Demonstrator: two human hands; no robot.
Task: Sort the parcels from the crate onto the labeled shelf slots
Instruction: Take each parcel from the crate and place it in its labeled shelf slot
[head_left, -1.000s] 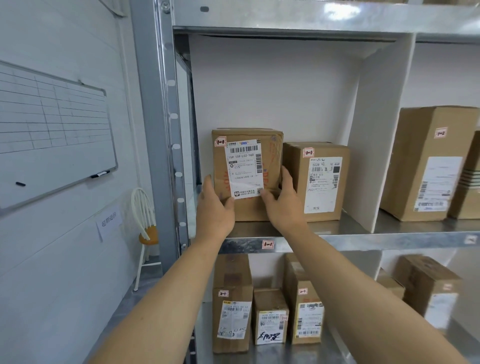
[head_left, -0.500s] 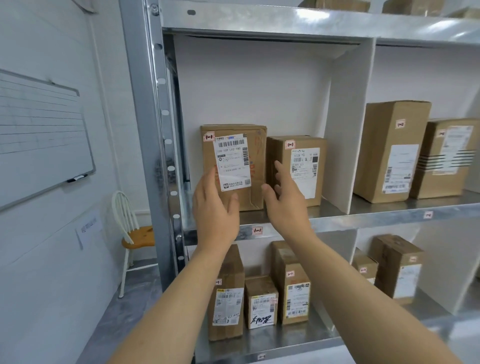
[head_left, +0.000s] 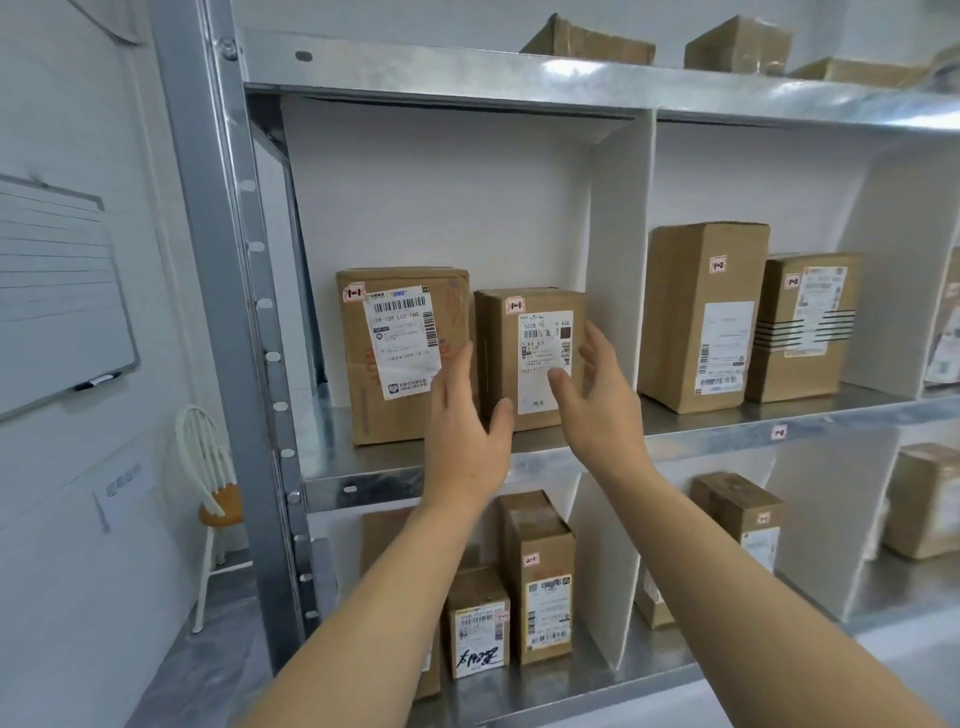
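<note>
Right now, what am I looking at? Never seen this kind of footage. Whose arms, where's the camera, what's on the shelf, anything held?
There is no machine here. A person works with bare hands, filmed by one wide-angle camera worn on the head, so the arms reach in from the bottom edge. The left hand and right hand are both open and hold nothing, raised in front of two cardboard parcels. The taller parcel stands on the left and the shorter parcel right beside it, both upright in the leftmost slot of the metal shelf. The next slot holds two more boxes. A whiteboard and a chair are on the left.
</note>
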